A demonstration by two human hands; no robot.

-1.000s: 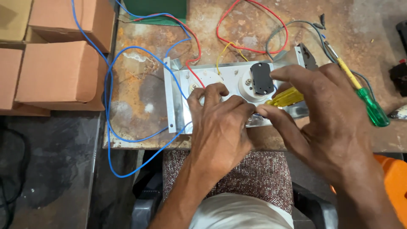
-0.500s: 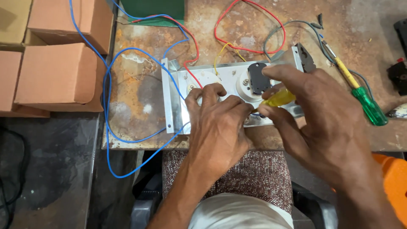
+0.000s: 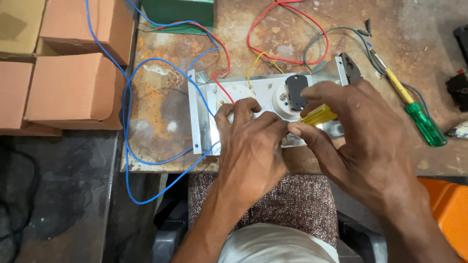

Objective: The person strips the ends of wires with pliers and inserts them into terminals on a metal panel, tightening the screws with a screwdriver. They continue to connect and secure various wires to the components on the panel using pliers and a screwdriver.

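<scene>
Little had shifted since the earlier frames: both hands stayed on the metal panel [image 3: 263, 87]. Right hand [image 3: 360, 141] fingers pinched a yellow-handled screwdriver [image 3: 319, 115] beside the black socket [image 3: 296, 91]. Left hand [image 3: 251, 143] fingers, curled close together, pressed the panel by the white round fitting [image 3: 233, 95]. Blue wire [image 3: 146, 146], red wire [image 3: 287, 29] and a green screwdriver [image 3: 419, 117] lay on the rusty workbench [image 3: 161, 112].
</scene>
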